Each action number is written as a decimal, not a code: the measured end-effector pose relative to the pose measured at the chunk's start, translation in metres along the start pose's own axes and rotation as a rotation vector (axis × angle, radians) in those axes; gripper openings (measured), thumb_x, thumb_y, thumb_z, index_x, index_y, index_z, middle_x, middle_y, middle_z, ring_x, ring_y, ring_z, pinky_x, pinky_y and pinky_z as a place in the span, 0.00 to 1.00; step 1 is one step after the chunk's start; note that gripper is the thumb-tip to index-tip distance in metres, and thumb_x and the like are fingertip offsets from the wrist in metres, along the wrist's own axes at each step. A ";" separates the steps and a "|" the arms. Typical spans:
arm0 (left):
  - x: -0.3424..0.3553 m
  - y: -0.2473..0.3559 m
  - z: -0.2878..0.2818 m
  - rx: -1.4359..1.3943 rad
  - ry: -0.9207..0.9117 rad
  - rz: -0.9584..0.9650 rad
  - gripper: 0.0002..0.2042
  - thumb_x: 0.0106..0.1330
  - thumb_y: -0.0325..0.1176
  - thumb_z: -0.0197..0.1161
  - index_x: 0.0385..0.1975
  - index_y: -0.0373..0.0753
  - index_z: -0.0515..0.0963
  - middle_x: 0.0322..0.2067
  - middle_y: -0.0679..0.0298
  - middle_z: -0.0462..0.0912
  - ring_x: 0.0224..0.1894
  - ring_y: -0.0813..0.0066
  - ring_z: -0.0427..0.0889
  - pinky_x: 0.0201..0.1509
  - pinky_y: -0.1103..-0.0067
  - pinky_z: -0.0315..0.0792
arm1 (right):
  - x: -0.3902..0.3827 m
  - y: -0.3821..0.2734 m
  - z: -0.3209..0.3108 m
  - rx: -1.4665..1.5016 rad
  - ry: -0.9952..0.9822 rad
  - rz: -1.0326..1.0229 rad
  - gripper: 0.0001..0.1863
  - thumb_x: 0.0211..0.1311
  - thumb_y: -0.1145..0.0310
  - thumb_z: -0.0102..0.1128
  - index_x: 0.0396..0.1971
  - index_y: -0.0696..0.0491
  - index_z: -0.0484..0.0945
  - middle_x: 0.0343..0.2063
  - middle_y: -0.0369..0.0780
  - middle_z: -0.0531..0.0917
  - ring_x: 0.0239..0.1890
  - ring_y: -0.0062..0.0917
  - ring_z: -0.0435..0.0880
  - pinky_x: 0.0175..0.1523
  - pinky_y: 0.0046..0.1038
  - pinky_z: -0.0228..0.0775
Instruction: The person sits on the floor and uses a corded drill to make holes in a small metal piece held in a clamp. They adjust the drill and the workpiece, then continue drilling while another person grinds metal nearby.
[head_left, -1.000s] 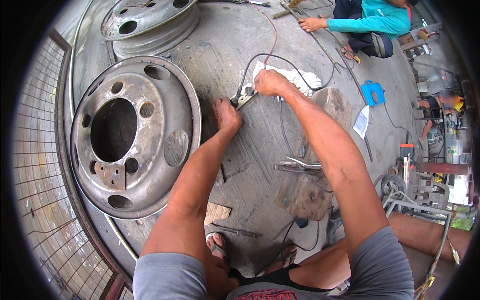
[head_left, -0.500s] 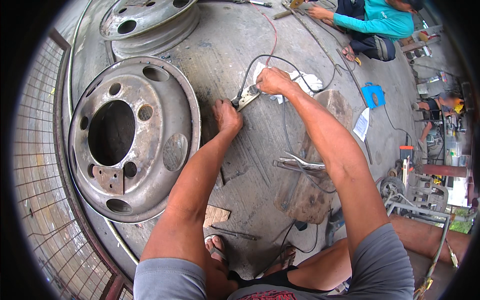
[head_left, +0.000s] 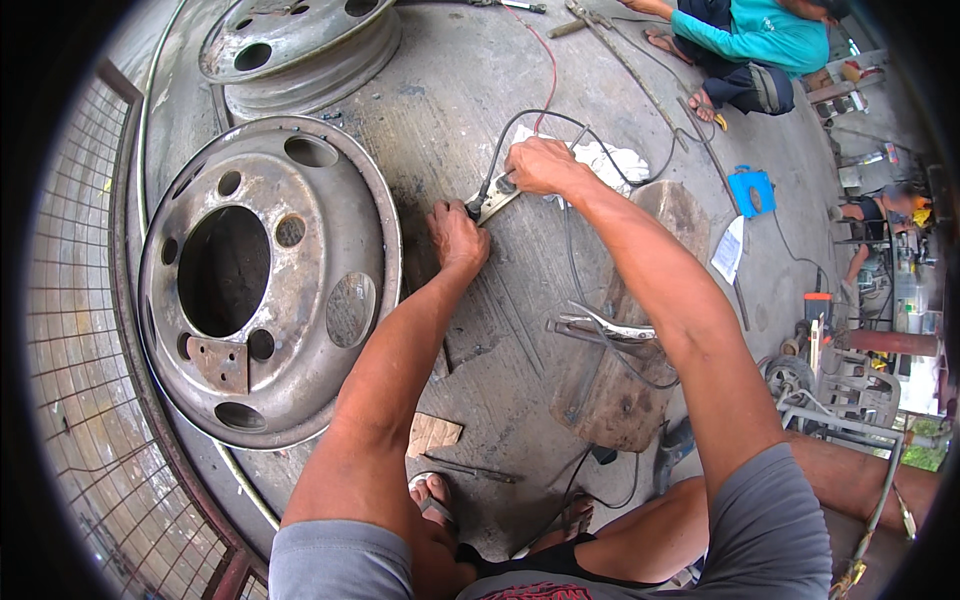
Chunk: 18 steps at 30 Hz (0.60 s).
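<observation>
A pale power strip (head_left: 497,203) lies slantwise on the concrete floor between my two hands. My left hand (head_left: 459,238) is closed at its near end, fingers around the edge beside a black plug (head_left: 475,207) that sits in the strip. At the far end, my right hand (head_left: 541,165) is closed on a dark plug (head_left: 506,184) against the strip; its fingers partly hide it. A black cord (head_left: 520,116) loops up from the strip and over the right hand. Behind that hand lies a crumpled white cloth (head_left: 612,162).
A large steel wheel rim (head_left: 310,240) lies at left, another rim (head_left: 310,75) beyond it. A wooden board (head_left: 610,400) with locking pliers (head_left: 605,327) sits below my right forearm. A metal mesh fence (head_left: 75,300) runs along the left. A co-worker in teal (head_left: 750,40) crouches far right.
My right hand has shifted slightly left and down at the strip; my left hand has barely moved. The co-worker's hand and the tool by it have mostly left the upper edge.
</observation>
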<state>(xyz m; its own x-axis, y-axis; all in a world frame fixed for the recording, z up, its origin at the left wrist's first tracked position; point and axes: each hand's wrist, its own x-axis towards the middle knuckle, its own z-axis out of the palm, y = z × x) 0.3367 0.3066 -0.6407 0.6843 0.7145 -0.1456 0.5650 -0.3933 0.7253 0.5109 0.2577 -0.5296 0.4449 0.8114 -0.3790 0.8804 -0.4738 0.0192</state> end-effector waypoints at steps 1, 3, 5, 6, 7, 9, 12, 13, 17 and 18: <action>-0.001 -0.001 0.000 -0.003 -0.003 0.010 0.18 0.56 0.24 0.64 0.48 0.29 0.78 0.55 0.46 0.72 0.60 0.42 0.70 0.70 0.60 0.67 | 0.001 -0.003 0.000 -0.027 0.001 -0.008 0.14 0.58 0.69 0.59 0.39 0.53 0.90 0.45 0.52 0.89 0.50 0.47 0.89 0.57 0.45 0.80; -0.003 -0.002 -0.001 -0.017 0.000 0.028 0.18 0.56 0.24 0.64 0.48 0.29 0.77 0.55 0.45 0.72 0.60 0.42 0.70 0.70 0.59 0.67 | 0.002 -0.004 0.001 0.012 -0.005 0.009 0.14 0.58 0.69 0.59 0.39 0.55 0.90 0.45 0.52 0.89 0.51 0.47 0.89 0.56 0.45 0.80; -0.004 -0.002 0.000 -0.037 0.012 0.044 0.18 0.55 0.23 0.63 0.47 0.29 0.77 0.55 0.45 0.72 0.60 0.42 0.70 0.69 0.59 0.67 | 0.002 -0.004 0.002 0.028 -0.011 0.024 0.14 0.58 0.69 0.60 0.40 0.55 0.90 0.45 0.53 0.89 0.51 0.47 0.89 0.56 0.44 0.81; -0.004 -0.003 0.001 -0.034 0.017 0.042 0.18 0.55 0.24 0.63 0.47 0.30 0.77 0.55 0.45 0.72 0.60 0.42 0.70 0.69 0.59 0.67 | 0.003 -0.006 0.005 0.030 -0.018 0.026 0.14 0.58 0.69 0.60 0.40 0.54 0.90 0.45 0.53 0.89 0.51 0.47 0.89 0.55 0.44 0.81; -0.004 -0.004 0.001 -0.031 0.022 0.041 0.18 0.55 0.24 0.63 0.47 0.30 0.77 0.55 0.45 0.73 0.60 0.42 0.70 0.69 0.59 0.67 | 0.003 -0.008 0.007 0.031 -0.024 0.029 0.14 0.58 0.69 0.60 0.40 0.54 0.90 0.45 0.53 0.89 0.51 0.47 0.89 0.55 0.45 0.81; -0.004 -0.005 0.003 -0.018 0.019 0.035 0.18 0.55 0.24 0.64 0.48 0.31 0.78 0.55 0.46 0.73 0.60 0.43 0.71 0.69 0.59 0.67 | 0.002 -0.008 0.009 0.035 -0.005 0.042 0.14 0.58 0.70 0.60 0.41 0.54 0.90 0.45 0.52 0.89 0.51 0.46 0.89 0.56 0.45 0.81; -0.004 -0.004 0.006 0.013 0.011 0.030 0.18 0.55 0.25 0.65 0.48 0.31 0.78 0.55 0.46 0.74 0.60 0.43 0.71 0.70 0.60 0.67 | -0.002 -0.013 0.017 0.003 0.049 0.064 0.14 0.58 0.70 0.61 0.42 0.54 0.90 0.46 0.51 0.90 0.52 0.44 0.89 0.56 0.45 0.81; -0.003 -0.008 0.004 0.028 0.025 0.032 0.19 0.56 0.25 0.66 0.48 0.31 0.78 0.56 0.47 0.74 0.60 0.43 0.71 0.70 0.60 0.67 | -0.003 -0.022 0.017 -0.013 0.075 0.068 0.14 0.58 0.70 0.61 0.42 0.54 0.90 0.46 0.51 0.90 0.53 0.43 0.89 0.56 0.45 0.81; -0.003 -0.002 0.004 0.061 -0.001 0.030 0.18 0.56 0.28 0.68 0.48 0.31 0.79 0.57 0.47 0.74 0.61 0.44 0.71 0.69 0.60 0.69 | -0.003 -0.024 0.020 0.020 -0.054 0.176 0.16 0.64 0.66 0.61 0.49 0.55 0.87 0.53 0.49 0.88 0.59 0.44 0.86 0.62 0.45 0.78; 0.001 -0.011 0.002 0.073 0.033 0.054 0.18 0.56 0.28 0.68 0.48 0.31 0.79 0.57 0.47 0.74 0.61 0.43 0.71 0.69 0.59 0.69 | -0.002 -0.027 0.020 0.080 -0.048 0.162 0.18 0.66 0.63 0.61 0.52 0.54 0.86 0.55 0.49 0.86 0.61 0.45 0.84 0.64 0.46 0.76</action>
<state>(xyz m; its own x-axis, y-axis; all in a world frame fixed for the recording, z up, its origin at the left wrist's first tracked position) 0.3321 0.3107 -0.6507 0.6997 0.7094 -0.0847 0.5606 -0.4716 0.6806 0.4836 0.2622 -0.5476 0.5700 0.7055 -0.4211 0.7810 -0.6245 0.0108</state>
